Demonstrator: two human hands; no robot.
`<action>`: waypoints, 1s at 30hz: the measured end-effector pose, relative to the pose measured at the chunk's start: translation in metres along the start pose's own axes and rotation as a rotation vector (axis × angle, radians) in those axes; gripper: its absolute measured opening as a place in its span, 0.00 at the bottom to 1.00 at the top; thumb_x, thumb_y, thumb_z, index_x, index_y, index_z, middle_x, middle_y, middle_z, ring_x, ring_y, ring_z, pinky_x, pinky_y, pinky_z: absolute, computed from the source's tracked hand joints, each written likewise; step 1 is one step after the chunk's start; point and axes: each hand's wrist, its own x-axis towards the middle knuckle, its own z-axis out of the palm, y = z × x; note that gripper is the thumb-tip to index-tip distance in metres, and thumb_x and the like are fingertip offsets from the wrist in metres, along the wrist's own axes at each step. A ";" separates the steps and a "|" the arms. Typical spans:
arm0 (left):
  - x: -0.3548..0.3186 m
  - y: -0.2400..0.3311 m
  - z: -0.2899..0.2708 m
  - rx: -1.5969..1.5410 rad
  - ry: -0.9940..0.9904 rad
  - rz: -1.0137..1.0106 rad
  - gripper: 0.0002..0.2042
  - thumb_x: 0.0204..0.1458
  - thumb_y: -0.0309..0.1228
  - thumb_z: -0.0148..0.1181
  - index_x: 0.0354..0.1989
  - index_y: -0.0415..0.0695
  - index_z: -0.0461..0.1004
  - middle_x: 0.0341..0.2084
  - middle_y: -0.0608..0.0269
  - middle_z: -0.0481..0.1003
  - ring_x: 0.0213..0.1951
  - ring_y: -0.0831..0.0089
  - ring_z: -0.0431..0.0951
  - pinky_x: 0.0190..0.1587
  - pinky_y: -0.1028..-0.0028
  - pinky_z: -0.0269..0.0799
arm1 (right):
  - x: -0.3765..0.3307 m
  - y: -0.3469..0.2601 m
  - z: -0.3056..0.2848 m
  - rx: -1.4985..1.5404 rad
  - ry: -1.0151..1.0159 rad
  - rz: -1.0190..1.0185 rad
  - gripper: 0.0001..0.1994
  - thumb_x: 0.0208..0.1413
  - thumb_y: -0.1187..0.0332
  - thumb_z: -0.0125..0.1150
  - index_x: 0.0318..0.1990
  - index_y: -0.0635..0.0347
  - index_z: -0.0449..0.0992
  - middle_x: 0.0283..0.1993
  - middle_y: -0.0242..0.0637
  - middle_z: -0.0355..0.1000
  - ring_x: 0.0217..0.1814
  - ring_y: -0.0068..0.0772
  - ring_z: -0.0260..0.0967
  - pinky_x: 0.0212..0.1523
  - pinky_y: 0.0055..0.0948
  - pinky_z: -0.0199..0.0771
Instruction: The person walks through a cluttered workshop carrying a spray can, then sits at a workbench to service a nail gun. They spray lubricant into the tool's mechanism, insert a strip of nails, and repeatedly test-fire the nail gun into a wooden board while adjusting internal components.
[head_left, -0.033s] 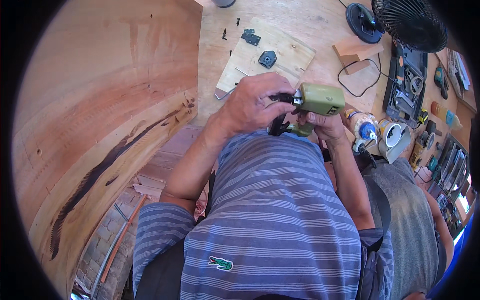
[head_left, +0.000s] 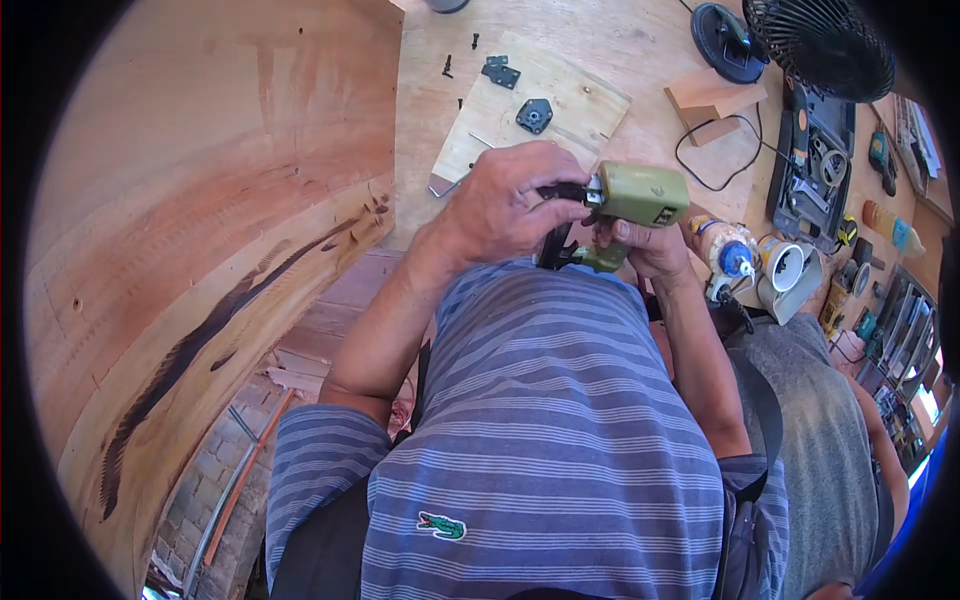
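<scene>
Held close to my shirt front is a green nail gun [head_left: 643, 192] with a black nose and magazine. My right hand [head_left: 652, 248] is wrapped round its green grip from below, partly hidden by the body. At its black front end, my left hand [head_left: 517, 200] pinches the nose between thumb and fingers. Just beyond my hands, a pale wooden board [head_left: 570, 80] lies on the bench. On it rest a dark round flanged part [head_left: 535, 116] and some small black plates [head_left: 501, 73]. A thin metal rod sticks out beside my left hand.
A tall plywood panel [head_left: 230, 120] stands at my left. Black screws [head_left: 447, 67] lie beside the board. To the right are a wood block [head_left: 715, 105], a black fan [head_left: 820, 45], a toolbox [head_left: 815, 160], a blue-capped bottle [head_left: 735, 260] and a white cup [head_left: 782, 265]. Another person [head_left: 810, 420] is close on my right.
</scene>
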 end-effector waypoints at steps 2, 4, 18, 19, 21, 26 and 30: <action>0.001 -0.003 -0.003 0.014 -0.008 0.007 0.13 0.44 0.22 0.67 0.39 0.35 0.77 0.35 0.51 0.78 0.38 0.62 0.80 0.42 0.71 0.74 | 0.003 0.001 -0.003 0.017 -0.011 0.035 0.24 0.48 0.69 0.72 0.52 0.65 0.72 0.35 0.39 0.74 0.32 0.31 0.73 0.36 0.31 0.75; 0.003 -0.003 -0.004 0.002 -0.016 -0.053 0.12 0.45 0.21 0.66 0.40 0.35 0.77 0.34 0.52 0.78 0.36 0.65 0.80 0.40 0.72 0.74 | 0.006 0.001 -0.003 0.010 -0.017 0.055 0.20 0.51 0.69 0.69 0.51 0.66 0.72 0.30 0.38 0.73 0.31 0.31 0.72 0.36 0.34 0.75; 0.001 -0.029 -0.006 -0.153 -0.003 -0.237 0.12 0.50 0.19 0.64 0.44 0.32 0.76 0.37 0.60 0.77 0.38 0.78 0.77 0.40 0.79 0.74 | 0.025 -0.010 0.005 0.023 0.005 0.130 0.18 0.53 0.68 0.67 0.49 0.67 0.74 0.28 0.37 0.73 0.29 0.31 0.74 0.34 0.33 0.77; 0.000 -0.030 -0.006 -0.153 -0.003 -0.237 0.12 0.50 0.19 0.64 0.44 0.31 0.76 0.37 0.60 0.77 0.39 0.77 0.77 0.41 0.79 0.74 | 0.025 -0.009 0.005 0.025 0.004 0.134 0.18 0.53 0.68 0.67 0.49 0.67 0.74 0.28 0.37 0.73 0.29 0.30 0.74 0.34 0.32 0.77; -0.001 -0.031 -0.006 -0.162 0.001 -0.242 0.12 0.50 0.19 0.64 0.44 0.31 0.76 0.37 0.60 0.77 0.39 0.77 0.77 0.42 0.78 0.74 | 0.026 -0.009 0.006 0.046 0.022 0.146 0.16 0.52 0.70 0.68 0.47 0.66 0.74 0.28 0.36 0.73 0.29 0.29 0.73 0.32 0.31 0.77; -0.003 -0.035 -0.006 -0.174 0.012 -0.231 0.12 0.50 0.19 0.64 0.44 0.32 0.77 0.38 0.59 0.77 0.41 0.77 0.77 0.43 0.79 0.74 | 0.026 -0.014 0.014 0.071 0.070 0.178 0.14 0.50 0.74 0.69 0.44 0.65 0.75 0.29 0.35 0.73 0.27 0.28 0.73 0.29 0.30 0.77; -0.003 -0.035 -0.006 -0.194 0.018 -0.220 0.12 0.50 0.19 0.64 0.44 0.32 0.77 0.39 0.58 0.77 0.42 0.76 0.77 0.44 0.78 0.74 | 0.027 -0.011 0.012 0.072 0.073 0.169 0.14 0.50 0.74 0.69 0.44 0.65 0.74 0.29 0.36 0.73 0.27 0.29 0.72 0.29 0.31 0.77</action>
